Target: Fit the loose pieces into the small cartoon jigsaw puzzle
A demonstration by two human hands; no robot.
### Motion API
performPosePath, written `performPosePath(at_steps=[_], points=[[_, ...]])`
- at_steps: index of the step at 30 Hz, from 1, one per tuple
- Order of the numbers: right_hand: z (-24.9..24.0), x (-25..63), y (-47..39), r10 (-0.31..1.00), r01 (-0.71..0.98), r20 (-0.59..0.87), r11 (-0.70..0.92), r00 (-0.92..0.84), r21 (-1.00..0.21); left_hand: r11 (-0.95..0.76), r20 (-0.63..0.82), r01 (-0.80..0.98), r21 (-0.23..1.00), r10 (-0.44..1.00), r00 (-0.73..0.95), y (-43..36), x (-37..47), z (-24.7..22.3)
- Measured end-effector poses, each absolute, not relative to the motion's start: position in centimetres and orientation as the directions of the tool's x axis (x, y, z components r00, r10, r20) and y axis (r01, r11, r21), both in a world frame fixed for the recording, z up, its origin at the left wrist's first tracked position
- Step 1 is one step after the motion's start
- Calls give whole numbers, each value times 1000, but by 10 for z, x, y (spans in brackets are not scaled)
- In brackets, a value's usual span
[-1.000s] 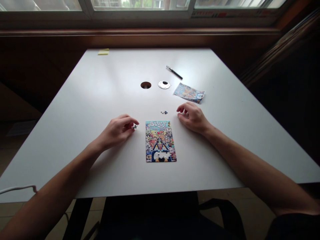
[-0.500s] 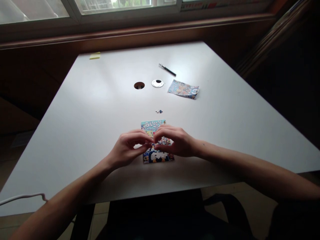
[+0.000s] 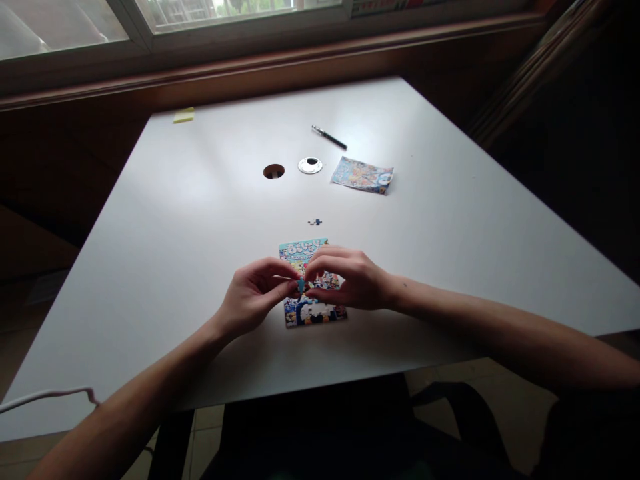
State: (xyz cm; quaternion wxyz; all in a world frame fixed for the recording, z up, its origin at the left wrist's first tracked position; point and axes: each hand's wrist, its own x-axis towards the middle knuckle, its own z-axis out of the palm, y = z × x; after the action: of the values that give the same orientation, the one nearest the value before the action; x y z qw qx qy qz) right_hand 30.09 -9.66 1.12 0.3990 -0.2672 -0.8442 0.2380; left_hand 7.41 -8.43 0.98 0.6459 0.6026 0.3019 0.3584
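A jigsaw puzzle (image 3: 304,251) with a colourful cartoon picture lies near the table's front edge; a pale gap shows in its lower part. Pinched between thumb and fingers of my left hand (image 3: 253,293) is a small blue puzzle piece (image 3: 301,285), held just above the puzzle's left side. My right hand (image 3: 357,280) arches over the puzzle's right side. Its thumb and index finger are apart, their tips close beside the piece; whether they touch it I cannot tell. Both hands cover part of the picture. Beyond the puzzle lie a few loose puzzle pieces (image 3: 316,222).
On the white table (image 3: 200,213) a creased picture sheet (image 3: 363,176) lies at the back right, near a black pen (image 3: 330,137). A round metal cover (image 3: 311,166) sits beside a cable hole (image 3: 274,171). Yellow sticky notes (image 3: 184,115) and a white cable (image 3: 50,395) are at the left.
The piece in my left hand has turned so that its blue face shows. My right fingertips have parted slightly more from the left ones. The whole view has shifted a little.
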Motion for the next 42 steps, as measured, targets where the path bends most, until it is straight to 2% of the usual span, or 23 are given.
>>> performPosePath(at_steps=[4,7,9,11,14,22,42], points=[[15,306,-94,650,269,541,737,-535,-620,-64,88,-63,996,811,578,-85,73,9],[20,321,-89,671,281,469,700,-575,-657,-287,203,43,957,769,606,-83,71,9],[22,329,-87,667,279,397,672,-630,-686,-507,310,112,855,671,673,-82,69,8],[22,333,-87,637,264,341,662,-692,-701,-688,396,101,719,525,753,-82,68,6],[16,328,-90,580,245,295,675,-759,-696,-797,443,36,603,372,816,-82,67,2],[0,317,-92,544,298,246,722,-802,-624,-816,379,31,577,300,875,-81,67,-5],[7,315,-92,530,305,220,727,-819,-615,-813,368,34,581,300,880,-80,67,-2]])
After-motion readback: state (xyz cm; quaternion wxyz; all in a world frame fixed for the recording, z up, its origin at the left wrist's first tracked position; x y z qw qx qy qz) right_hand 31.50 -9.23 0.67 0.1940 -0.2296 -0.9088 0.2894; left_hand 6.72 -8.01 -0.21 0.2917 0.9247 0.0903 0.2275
